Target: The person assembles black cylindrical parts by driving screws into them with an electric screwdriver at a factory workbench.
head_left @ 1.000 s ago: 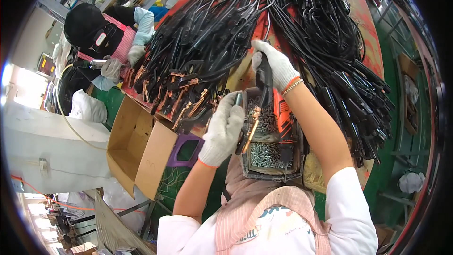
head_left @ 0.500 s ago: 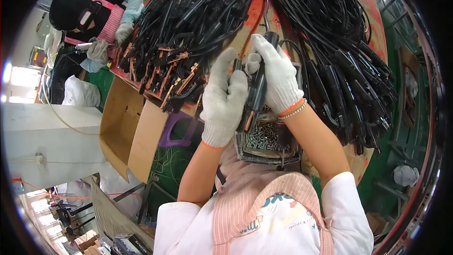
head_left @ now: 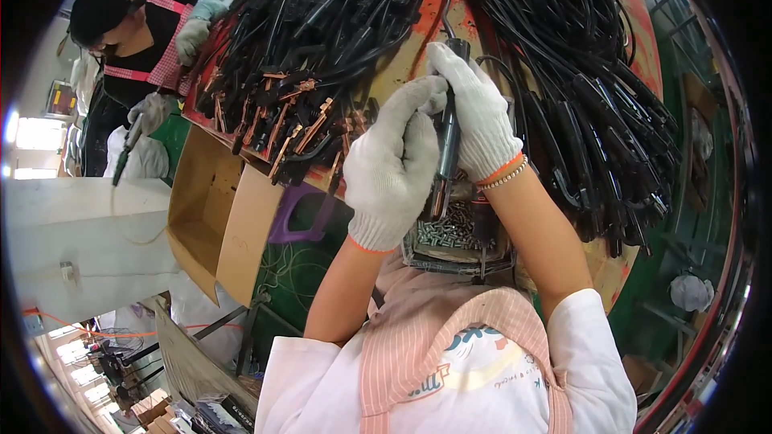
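A black welding electrode holder (head_left: pixel 448 153) slants across the middle, with a grey cable running from its far end. My right hand (head_left: pixel 478 116), in a white knit glove, is closed around its upper part. Beside it my left hand (head_left: pixel 392 157), gloved too, is curled shut with its fingertips against the holder and the right fingers. What those left fingers grip is hidden. Just below the holder sits a clear bin (head_left: pixel 462 267) of small metal screws.
Piles of black electrode holders (head_left: pixel 591 145) and cables cover the table on both sides, with copper jaws (head_left: pixel 301 124) showing at left. A cardboard box (head_left: pixel 241 233) and a purple stool (head_left: pixel 301 213) stand left. A co-worker (head_left: pixel 149 32) at far left holds a dark tool (head_left: pixel 127 145).
My left hand has moved up and right to the holder; the short black piece in its fingers is now hidden. The holder stands steeper. The co-worker's hands have separated, the tool lowered.
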A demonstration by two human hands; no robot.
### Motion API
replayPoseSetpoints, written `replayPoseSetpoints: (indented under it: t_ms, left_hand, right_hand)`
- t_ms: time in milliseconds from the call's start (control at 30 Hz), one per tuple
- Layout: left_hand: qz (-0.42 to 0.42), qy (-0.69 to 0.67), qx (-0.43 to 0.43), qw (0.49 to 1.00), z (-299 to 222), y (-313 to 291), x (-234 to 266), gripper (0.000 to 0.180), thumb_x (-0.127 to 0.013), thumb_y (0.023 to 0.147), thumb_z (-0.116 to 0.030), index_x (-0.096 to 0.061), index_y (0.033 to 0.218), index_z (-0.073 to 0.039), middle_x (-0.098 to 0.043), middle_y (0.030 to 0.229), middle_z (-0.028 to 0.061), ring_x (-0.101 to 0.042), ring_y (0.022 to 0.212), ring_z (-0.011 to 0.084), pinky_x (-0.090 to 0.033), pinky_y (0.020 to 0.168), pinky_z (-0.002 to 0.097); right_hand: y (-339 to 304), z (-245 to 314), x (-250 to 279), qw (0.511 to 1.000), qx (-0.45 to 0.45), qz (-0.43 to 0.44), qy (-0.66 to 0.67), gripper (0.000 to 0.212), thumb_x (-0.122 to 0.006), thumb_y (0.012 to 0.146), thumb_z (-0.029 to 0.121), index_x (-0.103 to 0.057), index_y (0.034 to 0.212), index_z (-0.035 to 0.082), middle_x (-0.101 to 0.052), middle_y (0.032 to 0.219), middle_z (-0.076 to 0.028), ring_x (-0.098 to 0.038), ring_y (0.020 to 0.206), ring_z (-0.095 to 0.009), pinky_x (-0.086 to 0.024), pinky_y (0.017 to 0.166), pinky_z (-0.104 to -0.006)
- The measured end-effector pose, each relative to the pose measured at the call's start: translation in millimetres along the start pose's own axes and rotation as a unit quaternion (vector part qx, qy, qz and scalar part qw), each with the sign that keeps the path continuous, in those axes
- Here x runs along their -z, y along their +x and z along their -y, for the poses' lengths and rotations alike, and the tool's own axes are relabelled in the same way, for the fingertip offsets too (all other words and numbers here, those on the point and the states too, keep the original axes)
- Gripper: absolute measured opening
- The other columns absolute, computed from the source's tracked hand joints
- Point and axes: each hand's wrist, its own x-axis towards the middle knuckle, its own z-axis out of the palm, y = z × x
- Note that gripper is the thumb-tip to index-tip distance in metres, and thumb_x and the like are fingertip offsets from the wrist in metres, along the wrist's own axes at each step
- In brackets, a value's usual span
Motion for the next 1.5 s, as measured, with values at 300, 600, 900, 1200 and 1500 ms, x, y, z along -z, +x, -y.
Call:
replayPoseSetpoints:
  t_ms: [300,600,900,1200,1500]
  left_hand:
    - [0.007,-0.08,0.085,0.993,-7,4,3,0.028,-0.05,0.098,0.001,-0.059,0.124,0.005,-0.065,0.117,0.01,-0.06,0.104,0.0103,-0.049,0.092,0.0257]
    - [-0.015,-0.13,-0.078,0.988,19,-3,-17,0.025,-0.054,0.097,-0.004,-0.06,0.121,0.001,-0.069,0.115,0.014,-0.067,0.099,0.0161,-0.051,0.084,0.0278]
    - [0.22,-0.155,0.11,0.957,27,-12,-10,0.085,-0.066,0.084,-0.005,-0.016,0.152,-0.003,-0.056,0.127,0.016,-0.059,0.112,0.0183,-0.049,0.095,0.0282]
    - [0.03,-0.545,0.476,0.69,33,-61,-9,0.03,-0.061,0.095,-0.007,-0.051,0.122,-0.002,-0.064,0.099,0.0155,-0.066,0.08,0.0192,-0.056,0.06,0.032]
    - [0.125,-0.545,0.486,0.671,50,-64,9,0.031,-0.063,0.097,-0.021,-0.054,0.12,-0.004,-0.064,0.105,0.0174,-0.068,0.088,0.0247,-0.061,0.07,0.037]
  right_hand:
    - [-7,-1,-2,0.996,-0.025,-0.033,0.075,0.022,-0.067,0.094,0.025,-0.053,0.099,0.009,-0.055,0.07,0.0,-0.054,0.055,-0.008,-0.049,0.05,-0.0227]
    - [-5,8,1,0.993,0.115,0.021,-0.024,0.031,-0.07,0.092,0.028,-0.054,0.108,0.006,-0.057,0.077,0.0,-0.054,0.06,-0.007,-0.049,0.053,-0.0215]
    - [-4,-4,6,0.974,0.196,-0.103,-0.054,0.041,-0.064,0.094,0.029,-0.052,0.125,0.005,-0.059,0.084,-0.001,-0.056,0.072,-0.01,-0.049,0.066,-0.0256]
    - [-43,-1,90,0.575,0.402,-0.018,-0.713,0.07,-0.071,0.086,0.037,-0.042,0.142,0.007,-0.055,0.124,-0.023,-0.062,0.1,-0.043,-0.053,0.085,-0.0481]
    - [-75,-7,92,0.777,0.103,-0.074,-0.616,0.082,-0.073,0.084,0.022,-0.029,0.151,0.003,-0.062,0.117,-0.02,-0.065,0.101,-0.027,-0.052,0.089,-0.0362]
